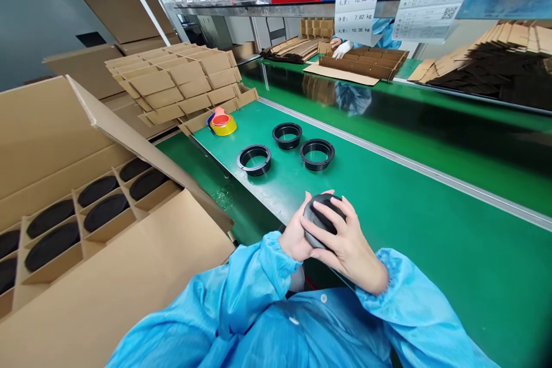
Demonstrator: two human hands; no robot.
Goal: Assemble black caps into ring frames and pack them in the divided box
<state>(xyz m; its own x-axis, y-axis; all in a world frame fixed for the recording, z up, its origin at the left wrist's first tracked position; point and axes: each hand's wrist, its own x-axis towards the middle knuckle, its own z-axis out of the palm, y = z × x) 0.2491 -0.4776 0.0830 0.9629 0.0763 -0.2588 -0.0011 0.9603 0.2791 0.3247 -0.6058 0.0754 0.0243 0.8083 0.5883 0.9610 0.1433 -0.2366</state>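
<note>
1. Black, matte, round piece (316,219): was held between both hands' fingers.
2. Left hand (297,234): fingers cupped its left side.
3. Right hand (350,241): fingers lay spread across its top.
4. Three glossy black rings (318,166): lay beyond the fingertips, on the flat green tabletop (431,230).

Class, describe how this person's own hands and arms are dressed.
The left hand and right hand are ungloved. Both arms wear bright blue, wrinkled, slightly shiny long sleeves with gathered cuffs at the wrists.
</note>
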